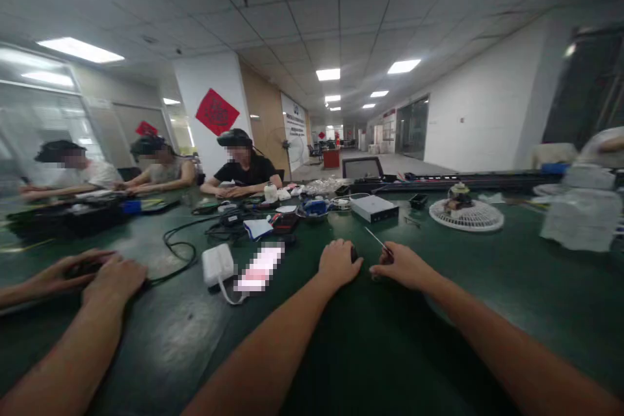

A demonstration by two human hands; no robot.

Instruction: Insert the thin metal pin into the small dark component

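My left hand point(338, 264) rests low over the green table, its fingers closed around a small dark object point(354, 253) that is mostly hidden by the hand. Just to its right, my right hand point(403, 265) grips a screwdriver point(375, 238); the thin metal shaft slants up and left, away from me, and the fingers cover its handle. The two hands are close but apart. Beyond them lies a silver-grey box-shaped drive point(375, 208) with a dark front. A small black tray-like part point(418, 201) sits to its right.
A white fan grille point(467, 215) with a motor lies at the right, near a plastic-wrapped stack point(582, 214). Left of me are a white charger point(218, 265), a lit phone point(260, 268), black cables point(180, 253) and a co-worker's hands point(114, 283). Several people sit across the table.
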